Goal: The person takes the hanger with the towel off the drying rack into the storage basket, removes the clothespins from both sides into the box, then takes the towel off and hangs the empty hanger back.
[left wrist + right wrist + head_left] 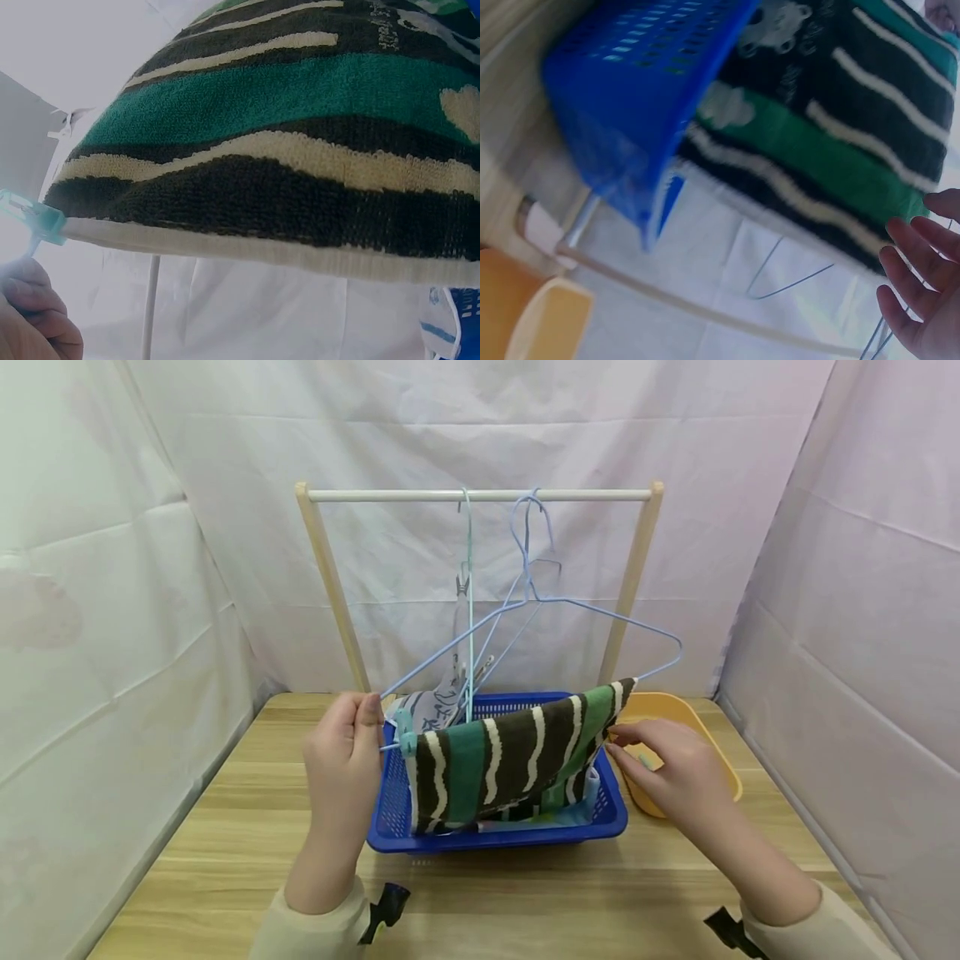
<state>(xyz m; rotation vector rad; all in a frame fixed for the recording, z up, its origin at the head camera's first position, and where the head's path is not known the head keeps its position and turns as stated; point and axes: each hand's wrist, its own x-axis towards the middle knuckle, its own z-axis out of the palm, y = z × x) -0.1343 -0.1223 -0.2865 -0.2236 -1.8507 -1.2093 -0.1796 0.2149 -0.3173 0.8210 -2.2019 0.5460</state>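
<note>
My left hand (345, 735) grips the left end of a blue wire hanger (600, 608). Over the hanger's lower bar hangs a dark towel (517, 756) with green bands and cream wavy stripes. A teal clothespin (407, 742) fastens the towel's left corner; the left wrist view shows this clothespin (45, 221) just above the left fingers. At the towel's right edge, my right hand (671, 760) pinches what looks like a small orange-yellow clothespin (611, 737), mostly hidden by the fingertips. In the right wrist view, the right fingers (911, 259) lie by the towel's corner.
Behind the towel stands a blue basket (495, 842) with cloth inside. A yellow basket (705, 735) sits at the right. A rack with a white rail (390, 495) holds other hangers, one with a grey cloth (431, 706) clipped on. White curtains (847, 610) enclose the table.
</note>
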